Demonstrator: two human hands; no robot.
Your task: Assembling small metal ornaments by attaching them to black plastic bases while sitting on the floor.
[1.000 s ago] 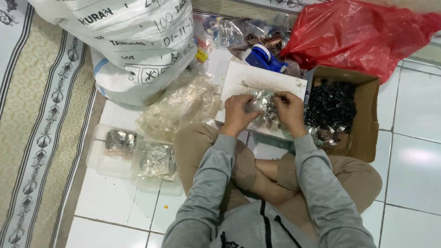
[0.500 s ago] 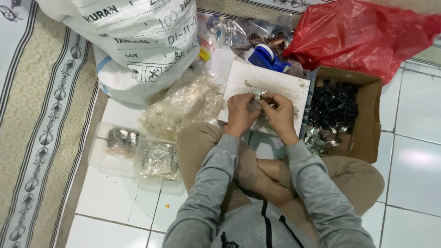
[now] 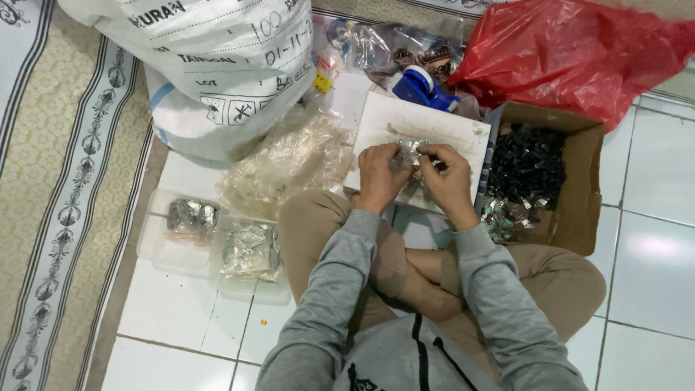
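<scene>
Person sits cross-legged on the tiled floor (image 3: pixel 651 268); left hand (image 3: pixel 378 176) and right hand (image 3: pixel 447 177) meet over a white board (image 3: pixel 405 127) resting against the knees; fingers of both hands pressed together, pinching a small clear plastic packet (image 3: pixel 410 154) with something shiny and silvery inside; packet sits between the two sets of fingertips, just above the board; contents too small to name.

Just right of the fingers: open cardboard box (image 3: pixel 579 188) with small black parts (image 3: pixel 527 165) inside and silvery packets heaped at its near end; beyond the fingers: blue tape dispenser (image 3: pixel 421 88), loose clear bags, red plastic bag (image 3: pixel 572 51); left of the fingers: crumpled pile of clear plastic bags (image 3: pixel 289 161), then a big white woven sack (image 3: pixel 210 65); nearer and left: two clear plastic trays (image 3: pixel 163 250) holding silvery packets; a patterned rug (image 3: pixel 51 181) lies at far left.

Risks, judged: grip is fingertip-only on slick film, so the packet could slip and drop onto the board or between the legs; pulling unevenly could tear the film and spill the tiny contents; board leans on the knees, so a knee shift might tip it; right elbow sits close to the box, a bump could scatter the parts.
</scene>
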